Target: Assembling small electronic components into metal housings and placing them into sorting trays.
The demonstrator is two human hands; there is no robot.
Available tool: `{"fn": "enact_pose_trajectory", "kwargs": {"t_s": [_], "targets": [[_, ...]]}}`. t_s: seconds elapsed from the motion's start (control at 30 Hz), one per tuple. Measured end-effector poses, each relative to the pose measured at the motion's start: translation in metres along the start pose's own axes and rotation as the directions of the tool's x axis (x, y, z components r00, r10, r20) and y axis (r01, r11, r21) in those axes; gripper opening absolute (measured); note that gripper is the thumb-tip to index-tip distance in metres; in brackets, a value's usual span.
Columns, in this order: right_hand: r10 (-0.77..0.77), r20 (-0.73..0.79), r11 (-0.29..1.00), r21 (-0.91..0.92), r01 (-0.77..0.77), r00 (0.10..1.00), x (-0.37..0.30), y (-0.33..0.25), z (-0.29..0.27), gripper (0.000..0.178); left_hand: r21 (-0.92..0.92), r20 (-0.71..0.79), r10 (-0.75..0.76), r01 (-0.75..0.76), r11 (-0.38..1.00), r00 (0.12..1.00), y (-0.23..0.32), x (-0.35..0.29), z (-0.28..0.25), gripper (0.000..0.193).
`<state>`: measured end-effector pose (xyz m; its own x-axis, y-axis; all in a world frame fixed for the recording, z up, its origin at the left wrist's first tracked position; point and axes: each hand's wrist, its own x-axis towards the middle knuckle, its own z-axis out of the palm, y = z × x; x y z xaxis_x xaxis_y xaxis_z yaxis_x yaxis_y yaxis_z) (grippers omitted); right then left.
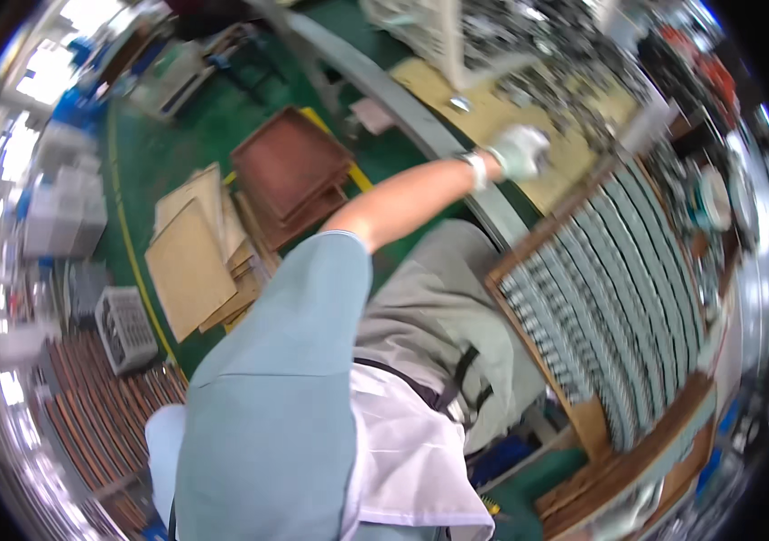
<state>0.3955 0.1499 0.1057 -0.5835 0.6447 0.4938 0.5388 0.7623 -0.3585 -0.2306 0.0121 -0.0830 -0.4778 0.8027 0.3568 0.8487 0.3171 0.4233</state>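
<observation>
My left hand (520, 151), in a white glove, reaches over a tan work surface (574, 171) below a pile of loose metal parts (574, 63). Its fingers look curled in; whatever they hold, if anything, is hidden and blurred. Close by on the right is a wooden-framed tray (538, 216) filled with curved rows of grey metal parts (619, 279). Past the tray's lower end, a pale blurred shape (632, 514) looks like my gloved right hand beside a wooden edge (619, 451); its fingers cannot be made out.
A grey metal rail (375, 86) borders the work surface. Stacked brown trays (290, 167) and flat boards (188, 270) lie on the green floor to the left. A white crate (125, 329) stands farther left, near stacked brown slats (96, 415). A white basket (452, 45) stands beside the metal pile.
</observation>
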Motion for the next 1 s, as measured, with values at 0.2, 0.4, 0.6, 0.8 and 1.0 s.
{"fn": "enact_pose_trajectory", "kwargs": {"t_s": [0.2,0.4,0.6,0.8,1.0], "targets": [[0.611,0.253,0.465,0.653,-0.598,0.751,0.007,-0.089,0.087,0.039,-0.919,0.068,-0.059,0.086,0.386,0.996,0.121,-0.022,-0.072,0.041],[0.365,0.518,0.204,0.766,-0.609,0.774,0.027,-0.138,0.141,0.053,-0.798,0.579,0.153,0.595,-0.097,0.801,0.225,-0.099,-0.069,0.052],[0.289,0.392,0.210,0.864,-0.457,0.873,0.017,-0.156,0.168,0.033,-0.645,0.678,0.177,0.693,-0.320,0.713,0.234,-0.129,-0.044,0.054],[0.360,0.437,0.342,0.760,-0.553,0.824,0.012,-0.155,0.165,0.028,-0.783,0.621,-0.014,0.620,-0.035,0.784,0.246,-0.137,-0.043,0.018],[0.306,0.508,0.490,0.641,-0.591,0.805,0.010,-0.145,0.155,0.021,-0.804,0.578,0.110,0.541,0.246,0.809,0.239,-0.130,-0.038,0.015]]}}
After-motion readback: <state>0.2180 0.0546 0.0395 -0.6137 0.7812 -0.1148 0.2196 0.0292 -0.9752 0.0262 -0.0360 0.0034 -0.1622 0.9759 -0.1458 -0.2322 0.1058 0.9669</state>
